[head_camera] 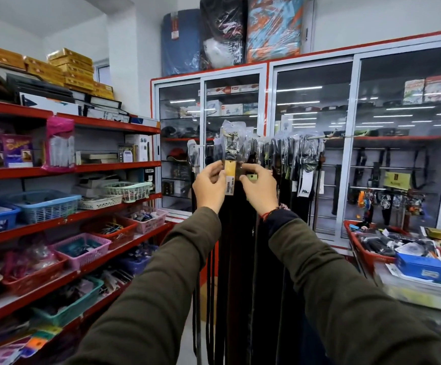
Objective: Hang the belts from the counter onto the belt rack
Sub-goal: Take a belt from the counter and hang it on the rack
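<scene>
A dark belt (pixel 236 233) hangs straight down in front of me, its buckle end wrapped in clear plastic (pixel 231 142) with a yellow price tag (pixel 229 177). My left hand (pixel 210 185) pinches the belt's top at the tag's left edge. My right hand (pixel 260 187) grips it from the right, fingers closed on the strap. The belt rack (pixel 327 137) is a thin metal rod running right at head height, with several dark belts (pixel 299 164) in plastic sleeves hanging from it. The held belt's top is level with the rod's left end.
Red shelves (pixel 82 214) with plastic baskets of small goods line the left. Glass-door cabinets (pixel 314 143) stand behind the rack. A counter at the right holds a red basket (pixel 366 248), a blue box (pixel 423 267) and papers.
</scene>
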### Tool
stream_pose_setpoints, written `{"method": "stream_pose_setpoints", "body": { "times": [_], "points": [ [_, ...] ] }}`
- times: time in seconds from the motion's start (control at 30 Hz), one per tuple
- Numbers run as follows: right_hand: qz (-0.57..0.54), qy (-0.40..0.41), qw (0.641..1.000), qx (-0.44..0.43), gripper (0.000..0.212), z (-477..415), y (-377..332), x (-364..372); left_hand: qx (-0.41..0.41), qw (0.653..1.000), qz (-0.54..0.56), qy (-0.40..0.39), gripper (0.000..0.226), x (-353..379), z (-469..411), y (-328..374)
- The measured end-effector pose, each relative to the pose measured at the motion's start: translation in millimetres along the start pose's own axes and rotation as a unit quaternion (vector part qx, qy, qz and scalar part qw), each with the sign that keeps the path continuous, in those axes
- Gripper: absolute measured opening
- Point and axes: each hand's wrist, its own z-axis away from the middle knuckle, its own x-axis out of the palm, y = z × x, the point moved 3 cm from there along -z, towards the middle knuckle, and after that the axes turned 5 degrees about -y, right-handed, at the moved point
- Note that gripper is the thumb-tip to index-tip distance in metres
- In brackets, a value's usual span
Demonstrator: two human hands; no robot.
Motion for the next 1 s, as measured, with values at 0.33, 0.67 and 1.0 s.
{"method": "stream_pose_setpoints", "body": {
  "times": [0.33,0.67,1.0],
  "points": [
    [0.244,0.113,0.956,-0.116,0.049,90,57,-56,0.197,0.956,-0.214,-0.042,0.044,39,97,-29],
    [0.379,0.076,0.922,-0.013,0.047,212,141,-154,0.14,0.948,-0.236,-0.162,0.045,117,234,-78],
    [0.478,0.021,0.859,0.184,0.047,360,220,-265,0.095,0.904,-0.213,-0.36,0.046,220,393,-95]
  ]
}}
